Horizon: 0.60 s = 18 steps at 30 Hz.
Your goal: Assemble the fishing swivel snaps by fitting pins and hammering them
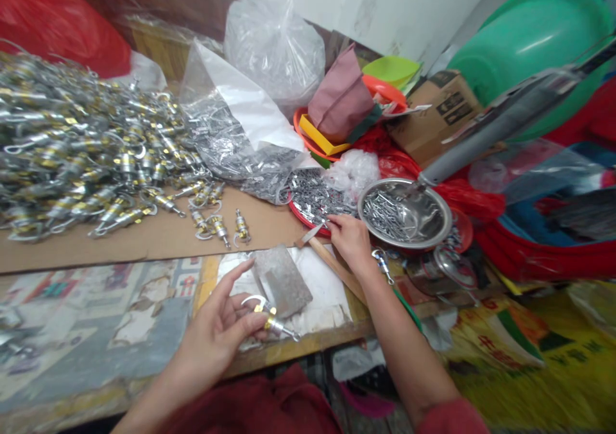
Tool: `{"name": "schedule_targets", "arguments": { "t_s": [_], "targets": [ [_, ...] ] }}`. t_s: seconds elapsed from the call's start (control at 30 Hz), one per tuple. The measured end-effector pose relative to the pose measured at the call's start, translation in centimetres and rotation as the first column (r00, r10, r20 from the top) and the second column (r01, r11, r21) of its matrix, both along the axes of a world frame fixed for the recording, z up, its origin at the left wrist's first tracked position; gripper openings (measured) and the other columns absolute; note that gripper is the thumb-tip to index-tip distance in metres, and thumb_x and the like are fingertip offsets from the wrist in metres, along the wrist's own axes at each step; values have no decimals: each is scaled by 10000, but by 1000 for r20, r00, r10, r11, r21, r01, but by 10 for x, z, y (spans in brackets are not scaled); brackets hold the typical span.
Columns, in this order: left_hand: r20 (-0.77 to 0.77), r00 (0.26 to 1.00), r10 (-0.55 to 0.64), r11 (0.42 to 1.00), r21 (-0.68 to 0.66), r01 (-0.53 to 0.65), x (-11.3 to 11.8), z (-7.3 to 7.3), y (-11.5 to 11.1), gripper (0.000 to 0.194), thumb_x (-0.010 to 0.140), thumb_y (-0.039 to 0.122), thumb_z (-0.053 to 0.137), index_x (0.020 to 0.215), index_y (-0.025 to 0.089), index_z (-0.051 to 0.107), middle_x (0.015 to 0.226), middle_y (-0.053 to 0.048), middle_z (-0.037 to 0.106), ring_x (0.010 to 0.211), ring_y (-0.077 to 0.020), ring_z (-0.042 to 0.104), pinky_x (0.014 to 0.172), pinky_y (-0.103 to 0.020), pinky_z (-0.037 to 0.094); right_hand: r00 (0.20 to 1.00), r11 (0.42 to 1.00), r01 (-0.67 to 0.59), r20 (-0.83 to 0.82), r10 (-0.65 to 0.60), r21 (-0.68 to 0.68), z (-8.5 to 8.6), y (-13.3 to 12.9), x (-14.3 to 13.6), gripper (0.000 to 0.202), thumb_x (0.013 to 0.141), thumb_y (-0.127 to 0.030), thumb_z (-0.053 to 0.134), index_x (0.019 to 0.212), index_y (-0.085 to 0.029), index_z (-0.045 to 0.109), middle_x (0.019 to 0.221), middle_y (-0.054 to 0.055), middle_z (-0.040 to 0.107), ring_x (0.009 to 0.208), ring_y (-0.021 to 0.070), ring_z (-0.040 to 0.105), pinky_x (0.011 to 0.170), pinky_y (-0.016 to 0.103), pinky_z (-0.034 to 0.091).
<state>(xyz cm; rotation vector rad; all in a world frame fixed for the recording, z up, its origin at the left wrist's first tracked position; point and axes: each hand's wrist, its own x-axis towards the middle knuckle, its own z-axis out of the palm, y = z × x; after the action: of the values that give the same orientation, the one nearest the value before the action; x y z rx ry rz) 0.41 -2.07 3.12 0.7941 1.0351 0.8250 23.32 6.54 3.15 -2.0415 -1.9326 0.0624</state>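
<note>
While the left hand (226, 325) holds a metal fitting (269, 318) over the near part of the worktop (298, 352), its thumb presses against the piece with the curled fingers behind it, and the index finger is stretched out clear of the grip. The fitting has silver and brass-coloured parts and a pale curved hook, and its thin stem points away from the palm.

The right hand (353, 241) reaches to the near rim of a red tray (303, 220) that holds small grey metal pieces (315, 193). Its fingers are bent, with the tips drawn in near each other; blur makes it impossible to tell how tightly they close or whether they pinch a piece.

A hammer (332, 260) lies with its wooden handle running beneath the right hand and wrist. Between the two hands, a flat grey metal block (283, 283) rests on white paper (334, 293). To the right of the tray stands a steel bowl (445, 219) containing slender metal parts (385, 214), and one loose fitting (382, 266) lies just in front of it. On the left, a large heap of fittings (86, 145) covers much of a cardboard sheet (187, 228).
</note>
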Motion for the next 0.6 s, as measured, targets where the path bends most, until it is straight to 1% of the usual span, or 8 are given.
{"name": "schedule_targets", "arguments": {
  "t_s": [0.07,0.13,0.23,0.33,0.43,0.5,0.57,0.6],
  "targets": [
    [42,995,-95,995,-26,96,-2,2,7,777,664,260,655,1318,227,236,635,49,568,563,-123,579,554,-250,492,998,998,9,55,-6,-62,-7,28,8,206,774,-148,514,876,-167,693,894,111,678,888,221,612,788,307,446],
    [62,984,-168,984,-42,171,-3,3,13,784,656,215,652,1315,229,228,644,51,555,536,-111,572,529,-237,482,996,994,2,86,7,-106,-13,44,9,170,723,-140,560,815,-153,702,838,126,680,866,247,614,768,319,444],
    [69,975,-212,975,-51,216,-5,3,21,809,639,165,648,1314,231,206,656,53,542,517,-108,569,504,-233,480,995,991,-24,90,36,-133,-16,51,12,174,667,-151,620,821,-146,700,836,122,678,870,245,608,777,300,433],
    [61,978,-202,976,-73,206,-5,1,25,847,624,130,648,1322,234,179,638,62,531,498,-100,565,498,-234,485,998,995,-41,50,46,-96,-13,49,21,191,716,-152,582,869,-165,695,892,98,676,884,209,602,795,272,427],
    [77,985,-153,984,-84,160,-5,-2,26,898,605,94,652,1330,260,149,654,61,555,495,-98,582,504,-238,497,999,1000,-29,-20,29,-10,-7,35,24,222,796,-163,497,917,-144,681,946,98,670,904,189,600,824,274,428],
    [85,990,-116,989,-81,123,-5,-5,25,928,588,82,662,1331,274,140,657,60,571,493,-103,592,500,-241,502,996,999,-32,-76,35,39,-2,13,13,243,832,-189,457,949,-141,665,953,79,671,883,162,609,809,256,445],
    [93,991,-92,992,-80,99,-5,-7,25,941,579,82,673,1331,279,144,657,58,584,489,-104,596,495,-238,505,978,990,-111,-165,123,81,2,-17,-7,229,843,-207,455,929,-163,662,899,42,680,816,130,618,747,226,469],
    [100,991,-85,993,-79,93,-5,-7,24,941,578,86,677,1331,279,146,658,57,589,487,-104,597,492,-236,505,916,957,-257,-282,285,134,5,-33,-19,186,820,-198,499,874,-155,672,854,43,680,788,133,615,721,228,473]
  ]
}}
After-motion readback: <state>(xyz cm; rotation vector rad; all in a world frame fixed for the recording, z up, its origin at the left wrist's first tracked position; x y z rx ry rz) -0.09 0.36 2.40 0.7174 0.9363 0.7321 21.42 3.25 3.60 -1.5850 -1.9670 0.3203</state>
